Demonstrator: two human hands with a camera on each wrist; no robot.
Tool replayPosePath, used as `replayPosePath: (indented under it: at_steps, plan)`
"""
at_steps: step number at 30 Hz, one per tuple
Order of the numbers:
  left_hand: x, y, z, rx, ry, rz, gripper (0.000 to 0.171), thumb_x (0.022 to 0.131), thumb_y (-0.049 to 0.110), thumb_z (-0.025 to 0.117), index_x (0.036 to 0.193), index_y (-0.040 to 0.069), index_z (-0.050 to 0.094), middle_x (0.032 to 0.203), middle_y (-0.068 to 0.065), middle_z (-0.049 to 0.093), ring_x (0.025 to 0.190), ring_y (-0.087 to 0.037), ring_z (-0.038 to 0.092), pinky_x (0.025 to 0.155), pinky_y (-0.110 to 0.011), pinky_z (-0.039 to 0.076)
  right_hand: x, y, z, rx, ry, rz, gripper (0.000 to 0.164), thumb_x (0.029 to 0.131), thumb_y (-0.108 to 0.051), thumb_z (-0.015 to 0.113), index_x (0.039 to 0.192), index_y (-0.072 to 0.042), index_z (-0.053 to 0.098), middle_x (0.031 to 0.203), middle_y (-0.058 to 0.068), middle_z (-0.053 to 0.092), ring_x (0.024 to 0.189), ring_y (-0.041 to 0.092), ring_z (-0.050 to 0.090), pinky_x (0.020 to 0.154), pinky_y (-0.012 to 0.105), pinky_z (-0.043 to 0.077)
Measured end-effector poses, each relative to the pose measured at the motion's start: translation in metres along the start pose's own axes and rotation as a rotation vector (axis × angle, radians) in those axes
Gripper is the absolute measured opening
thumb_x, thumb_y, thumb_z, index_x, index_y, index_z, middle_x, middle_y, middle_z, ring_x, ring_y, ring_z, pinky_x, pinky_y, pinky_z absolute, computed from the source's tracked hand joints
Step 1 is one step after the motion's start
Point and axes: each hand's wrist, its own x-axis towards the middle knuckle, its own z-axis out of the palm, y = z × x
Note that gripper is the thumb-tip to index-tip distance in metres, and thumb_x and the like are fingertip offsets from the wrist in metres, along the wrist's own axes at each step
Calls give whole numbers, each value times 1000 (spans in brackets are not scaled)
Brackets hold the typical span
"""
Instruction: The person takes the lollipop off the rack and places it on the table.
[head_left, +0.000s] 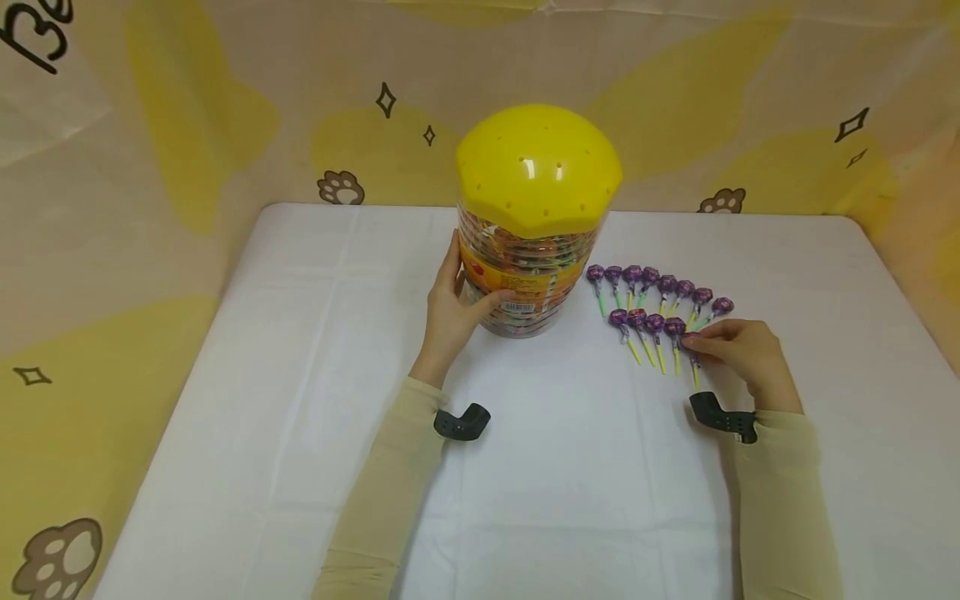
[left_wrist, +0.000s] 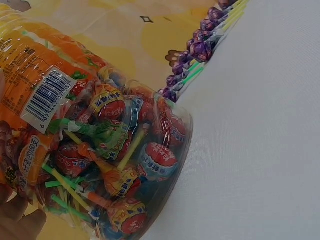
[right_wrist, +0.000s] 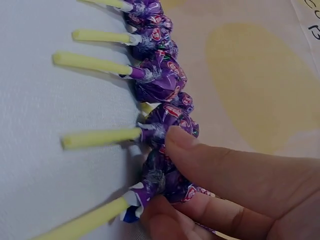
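My left hand [head_left: 448, 321] holds the side of a clear ribbed plastic jar [head_left: 525, 321] with a domed yellow lid [head_left: 540, 167]. Colourful wrapped lollipops [left_wrist: 160, 161] fill the jar, seen through its wall in the left wrist view. On the right, my right hand [head_left: 750, 354] pinches a purple-wrapped lollipop [right_wrist: 155, 175] with a yellow stick, at the right end of the front row. Its fingertips partly hide the candy head. Beside it lie several more purple lollipops [head_left: 656, 323] in that row, sticks toward me.
Behind the front row runs a second row of purple lollipops [head_left: 632, 273], with green and yellow sticks. Everything rests on a white cloth-covered table [head_left: 555, 492]. A yellow and beige patterned cloth [head_left: 675, 92] hangs along the back and sides.
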Motion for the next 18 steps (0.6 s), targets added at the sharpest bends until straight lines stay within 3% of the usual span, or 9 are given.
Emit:
replayPosePath:
  at_steps: [11,15,18]
  plan:
    - [-2,-1,-2,-10,7,-2,99,77,20,78,152,10,13,155,-5,21,141,-14,20,114,-32,23,1,0,2,-1,4,10,55,86,-41,68,109,10,64,90,10,68,92,28,53,75,37,41]
    - [-2,-3,-3,-6,-4,8,104,74,37,76,152,9,13,155,-6,20,141,-16,20,114,-34,22,-1,1,-2,-18,-6,11,60,88,-45,62,115,9,61,105,24,64,96,35,56,78,47,45]
    - [0,-6,-9,30,-52,-6,106,72,50,70,152,10,12,156,-5,19,141,-17,20,114,-36,24,-1,-2,-7,-32,47,-8,60,91,-46,57,118,8,59,110,29,61,82,26,62,74,46,48]
